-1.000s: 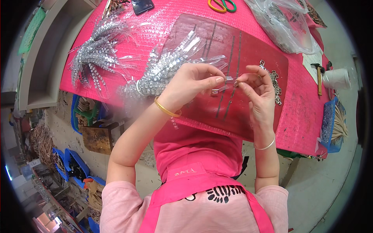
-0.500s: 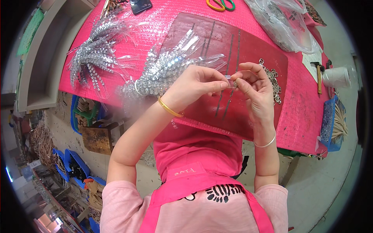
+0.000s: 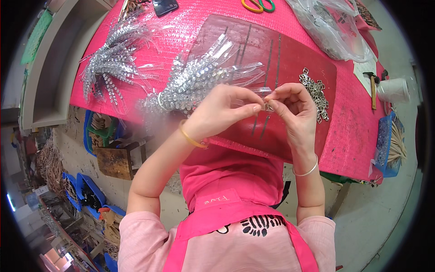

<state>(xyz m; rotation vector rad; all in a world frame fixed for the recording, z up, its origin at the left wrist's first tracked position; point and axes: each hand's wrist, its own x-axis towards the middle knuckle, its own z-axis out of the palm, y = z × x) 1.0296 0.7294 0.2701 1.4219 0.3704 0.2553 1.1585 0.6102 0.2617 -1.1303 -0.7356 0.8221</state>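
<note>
My left hand (image 3: 222,109) and my right hand (image 3: 297,105) meet over the dark red board (image 3: 231,122). Between their fingertips is a small metal buckle (image 3: 268,106), pinched by my right thumb and fingers. My left thumb and forefinger pinch the end of a clear plastic strap at the buckle; whether it is threaded through is too small to tell. Beside my left wrist lies a tied bundle of clear straps set with shiny stones (image 3: 181,90). A pile of metal buckles (image 3: 317,95) sits just right of my right hand.
A second bundle of studded straps (image 3: 111,59) lies at the far left. Scissors (image 3: 258,5), a dark phone (image 3: 165,6) and a plastic bag (image 3: 328,29) are at the back. To the right are a hammer (image 3: 373,90), a white spool (image 3: 393,90) and a blue basket (image 3: 386,145).
My left hand has shifted slightly down, and both hands have brought the buckle and strap lower and closer together. My right hand has turned a little. The bundles have stayed put.
</note>
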